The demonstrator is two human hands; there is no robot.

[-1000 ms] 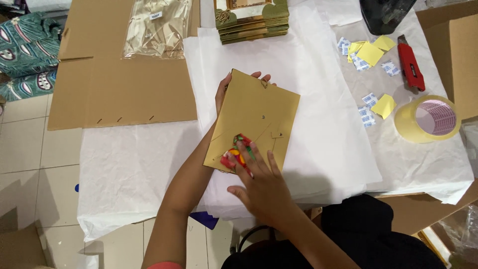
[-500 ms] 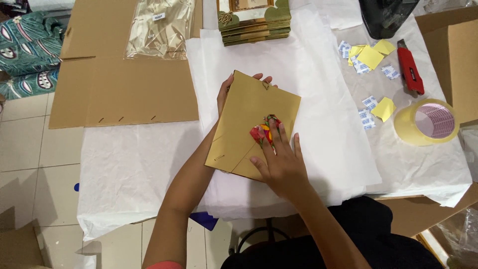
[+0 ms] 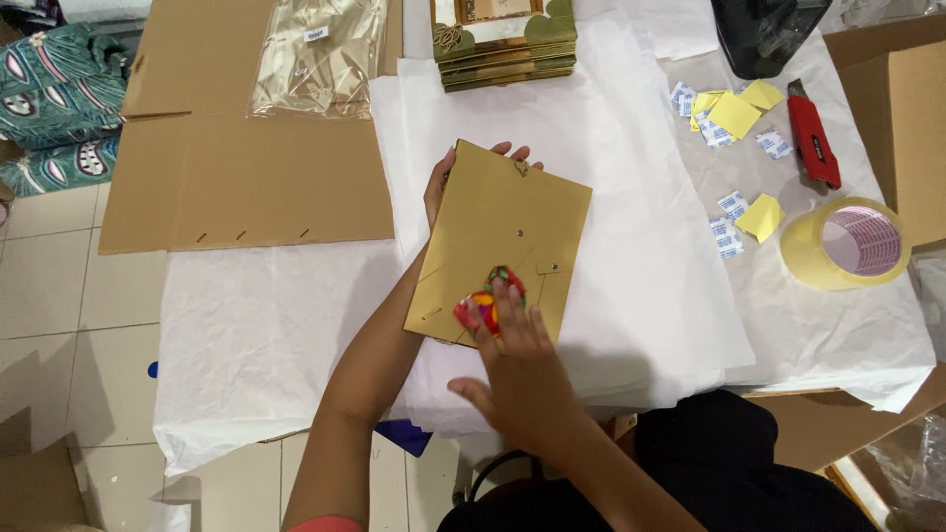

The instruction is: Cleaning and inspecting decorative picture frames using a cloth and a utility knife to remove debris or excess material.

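Observation:
A gold picture frame lies face down over white tissue paper, its back board with small clips and a hanger showing. My left hand holds it from underneath, fingertips curling over the far edge. My right hand presses a small red, yellow and green cloth onto the near part of the back board.
A stack of gold frames stands at the far edge. To the right lie a red box cutter, yellow and white packets and a roll of clear tape. Flat cardboard and a clear bag sit left.
My right hand has slid the coloured cloth across the frame's back, from the near left toward the middle and back a little. My left hand has kept its hold.

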